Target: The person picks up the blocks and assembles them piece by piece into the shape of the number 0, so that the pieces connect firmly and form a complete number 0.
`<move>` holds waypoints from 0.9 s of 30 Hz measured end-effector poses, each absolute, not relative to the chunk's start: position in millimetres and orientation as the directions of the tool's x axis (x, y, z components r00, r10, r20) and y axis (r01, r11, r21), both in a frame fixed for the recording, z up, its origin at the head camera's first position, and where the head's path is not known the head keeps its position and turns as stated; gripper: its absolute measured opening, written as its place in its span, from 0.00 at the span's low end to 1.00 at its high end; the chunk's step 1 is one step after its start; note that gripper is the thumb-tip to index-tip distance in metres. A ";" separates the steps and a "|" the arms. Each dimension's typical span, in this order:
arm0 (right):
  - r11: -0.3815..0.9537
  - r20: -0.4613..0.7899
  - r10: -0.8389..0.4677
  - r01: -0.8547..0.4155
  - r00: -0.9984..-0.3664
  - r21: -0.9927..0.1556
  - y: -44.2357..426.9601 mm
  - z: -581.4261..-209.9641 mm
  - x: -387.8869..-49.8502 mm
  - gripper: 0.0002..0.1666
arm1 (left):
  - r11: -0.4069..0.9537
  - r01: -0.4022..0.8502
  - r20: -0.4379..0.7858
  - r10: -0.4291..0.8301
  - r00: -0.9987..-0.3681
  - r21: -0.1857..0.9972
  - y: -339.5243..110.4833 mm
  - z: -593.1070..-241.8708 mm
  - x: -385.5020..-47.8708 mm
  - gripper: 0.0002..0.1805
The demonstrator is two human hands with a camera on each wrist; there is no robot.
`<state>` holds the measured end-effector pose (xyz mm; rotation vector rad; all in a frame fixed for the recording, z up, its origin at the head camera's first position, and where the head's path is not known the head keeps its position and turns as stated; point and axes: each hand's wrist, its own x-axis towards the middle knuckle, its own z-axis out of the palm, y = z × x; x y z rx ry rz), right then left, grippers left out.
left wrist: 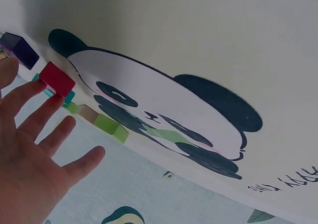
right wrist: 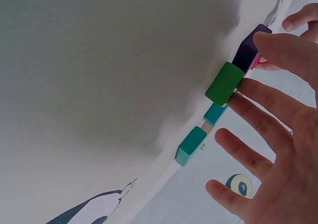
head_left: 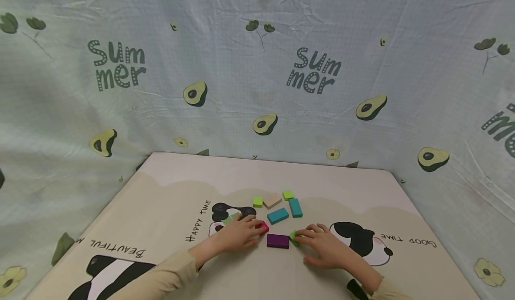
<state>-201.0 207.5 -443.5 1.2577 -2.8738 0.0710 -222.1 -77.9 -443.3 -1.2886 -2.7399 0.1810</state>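
In the head view my left hand touches a red block at the left of a purple block. The left wrist view shows two fingertips against that red block, the fingers spread and nearly straight. On the other side my right hand touches a green block by the purple block's right end. Its spread fingers reach the green block with two fingertips in the right wrist view; the thumb lies near the purple block.
Beyond the hands lie two teal blocks, a light wooden block and two lime blocks. The table has a panda-printed cover. A patterned cloth hangs behind it.
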 end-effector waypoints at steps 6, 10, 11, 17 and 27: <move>0.684 0.012 -0.729 -0.729 -0.685 -0.033 207.6 -443.6 -200.7 0.29 | 0.650 0.756 0.014 0.759 -0.651 -0.084 -81.1 -443.7 -217.3 0.23; 0.685 0.008 -0.728 -0.728 -0.685 -0.038 207.2 -443.2 -201.3 0.29 | 0.651 0.757 0.004 0.758 -0.652 -0.055 -84.3 -443.5 -214.8 0.24; 0.684 0.009 -0.729 -0.729 -0.685 -0.039 207.1 -443.2 -201.6 0.29 | 0.650 0.758 0.003 0.759 -0.651 -0.055 -84.9 -443.1 -214.4 0.24; 0.675 0.016 -0.737 -0.736 -0.676 -0.049 207.5 -444.2 -201.6 0.29 | 0.642 0.765 0.003 0.766 -0.643 -0.054 -86.8 -442.2 -212.2 0.24; 0.674 0.031 -0.736 -0.736 -0.676 -0.055 209.2 -446.2 -200.1 0.29 | 0.631 0.773 0.030 0.776 -0.630 -0.062 -88.9 -443.7 -207.2 0.24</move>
